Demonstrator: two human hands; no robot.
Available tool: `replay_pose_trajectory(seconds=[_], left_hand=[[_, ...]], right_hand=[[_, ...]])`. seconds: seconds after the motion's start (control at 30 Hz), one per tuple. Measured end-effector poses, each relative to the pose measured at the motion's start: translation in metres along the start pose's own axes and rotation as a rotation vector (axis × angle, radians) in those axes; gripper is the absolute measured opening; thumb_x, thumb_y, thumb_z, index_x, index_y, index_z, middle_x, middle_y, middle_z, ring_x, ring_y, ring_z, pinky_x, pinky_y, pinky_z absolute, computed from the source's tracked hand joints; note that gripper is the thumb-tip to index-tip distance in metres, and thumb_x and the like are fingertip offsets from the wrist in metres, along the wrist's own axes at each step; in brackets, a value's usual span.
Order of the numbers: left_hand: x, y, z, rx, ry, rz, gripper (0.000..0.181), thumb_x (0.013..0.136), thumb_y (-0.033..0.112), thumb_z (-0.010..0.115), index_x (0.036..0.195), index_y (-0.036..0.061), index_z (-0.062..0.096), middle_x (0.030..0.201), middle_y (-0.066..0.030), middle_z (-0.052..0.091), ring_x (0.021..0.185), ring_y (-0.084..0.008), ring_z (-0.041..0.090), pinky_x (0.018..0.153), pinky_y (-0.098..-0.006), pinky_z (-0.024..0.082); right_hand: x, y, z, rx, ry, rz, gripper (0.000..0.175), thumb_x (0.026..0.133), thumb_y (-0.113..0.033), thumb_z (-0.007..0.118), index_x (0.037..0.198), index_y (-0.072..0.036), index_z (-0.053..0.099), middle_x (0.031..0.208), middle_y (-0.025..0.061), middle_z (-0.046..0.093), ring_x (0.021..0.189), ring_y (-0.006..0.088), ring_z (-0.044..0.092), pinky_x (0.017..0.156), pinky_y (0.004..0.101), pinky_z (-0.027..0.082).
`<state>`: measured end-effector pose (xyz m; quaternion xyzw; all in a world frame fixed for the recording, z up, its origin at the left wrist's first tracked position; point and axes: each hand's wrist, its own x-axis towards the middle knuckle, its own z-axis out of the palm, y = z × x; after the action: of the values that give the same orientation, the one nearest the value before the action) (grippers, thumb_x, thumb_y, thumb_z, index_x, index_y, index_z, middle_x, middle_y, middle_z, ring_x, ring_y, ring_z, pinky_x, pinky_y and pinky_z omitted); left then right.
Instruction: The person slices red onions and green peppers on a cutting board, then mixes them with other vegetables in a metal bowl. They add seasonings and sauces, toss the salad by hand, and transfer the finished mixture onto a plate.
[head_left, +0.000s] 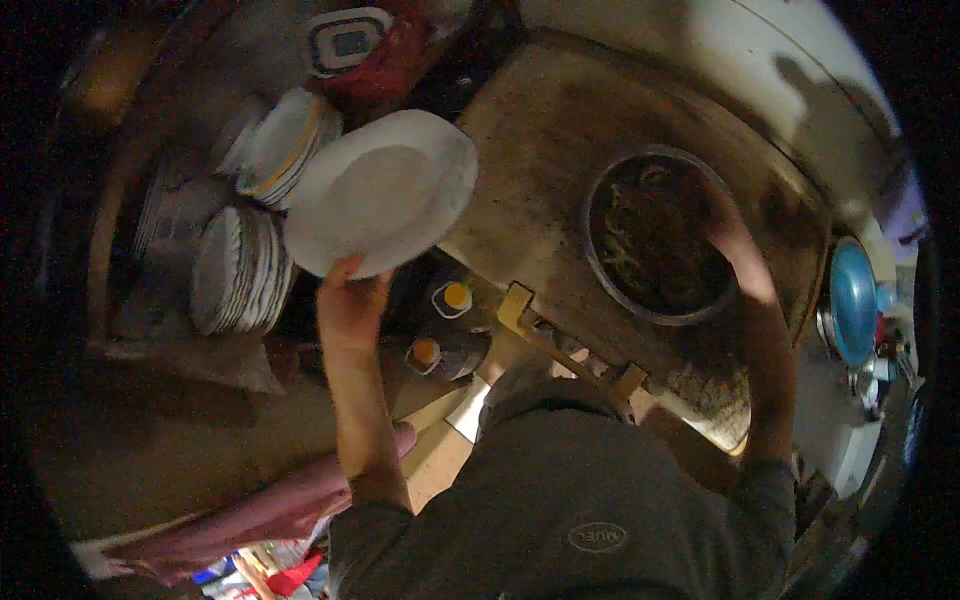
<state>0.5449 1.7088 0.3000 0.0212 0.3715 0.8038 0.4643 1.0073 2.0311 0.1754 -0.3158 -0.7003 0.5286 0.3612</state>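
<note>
A white oval plate (375, 247) is tilted up in my left hand (354, 304), gripped by its near rim. Nothing lies on the plate's visible face. My right hand (727, 225) reaches over the far-right rim of a round pan (592, 247) on the brown counter (540, 150). Inside the pan is dark food with green strips (622, 259), mostly in shadow. The right fingers are blurred and dark, so whether they hold something I cannot tell.
Stacked plates (244, 277) and more dishes (281, 150) stand left of the held plate. Two containers with a yellow cap (457, 295) and an orange cap (427, 351) sit below the counter edge. A yellow bracket (559, 349) runs along that edge. A blue basin (853, 300) stands far right.
</note>
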Motion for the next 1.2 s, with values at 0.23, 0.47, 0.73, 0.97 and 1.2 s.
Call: replay_pose_trajectory(seconds=[0.23, 0.47, 0.73, 0.97, 1.2], left_hand=[[0.124, -0.153, -0.079, 0.179, -0.014, -0.204, 0.051, 0.086, -0.004, 0.066, 0.134, 0.0031, 0.051, 0.135, -0.0121, 0.053, 0.121, -0.0317, 0.055, 0.098, -0.0464, 0.051], [0.215, -0.249, -0.132, 0.333, 0.01, -0.399, 0.037, 0.087, 0.011, 0.073, 0.121, 0.0034, 0.059, 0.112, -0.0087, 0.064, 0.088, -0.0225, 0.066, 0.074, -0.0368, 0.058], [0.137, -0.289, -0.028, 0.566, -0.417, -0.927, 0.071, 0.097, 0.034, 0.064, 0.152, 0.007, 0.029, 0.147, -0.0164, 0.042, 0.121, -0.0296, 0.055, 0.091, -0.045, 0.056], [0.173, -0.392, 0.009, 1.049, -0.422, -0.384, 0.085, 0.096, 0.021, 0.062, 0.158, 0.0104, 0.005, 0.161, -0.02, 0.016, 0.14, -0.0388, 0.033, 0.089, -0.0489, 0.056], [0.17, -0.366, 0.042, 0.87, -0.413, -0.607, 0.089, 0.098, 0.016, 0.062, 0.159, 0.024, -0.002, 0.163, -0.0155, 0.001, 0.141, -0.0407, 0.031, 0.092, -0.0493, 0.055]], right_hand=[[0.04, -0.012, -0.008, -0.187, 0.053, -0.067, 0.043, 0.095, -0.002, 0.062, 0.136, -0.001, 0.052, 0.128, 0.0084, 0.062, 0.116, 0.0172, 0.058, 0.1, 0.0331, 0.047], [0.022, 0.06, -0.033, -0.378, 0.095, 0.12, 0.048, 0.088, -0.012, 0.068, 0.134, -0.008, 0.054, 0.126, 0.012, 0.065, 0.114, 0.0275, 0.064, 0.1, 0.0416, 0.049], [0.037, 0.138, 0.042, -1.539, -0.426, -0.026, 0.055, 0.091, -0.039, 0.064, 0.143, -0.025, 0.05, 0.149, 0.0072, 0.047, 0.129, 0.0352, 0.05, 0.098, 0.0669, 0.042], [0.046, 0.124, 0.055, -1.509, -0.447, 0.15, 0.073, 0.084, -0.034, 0.071, 0.149, -0.032, 0.04, 0.15, 0.0066, 0.041, 0.137, 0.0426, 0.037, 0.102, 0.0716, 0.034], [0.04, 0.148, 0.034, -1.318, -0.383, 0.734, 0.085, 0.084, -0.026, 0.074, 0.155, -0.028, 0.028, 0.159, 0.0157, 0.03, 0.125, 0.0431, 0.052, 0.103, 0.0564, 0.045]])
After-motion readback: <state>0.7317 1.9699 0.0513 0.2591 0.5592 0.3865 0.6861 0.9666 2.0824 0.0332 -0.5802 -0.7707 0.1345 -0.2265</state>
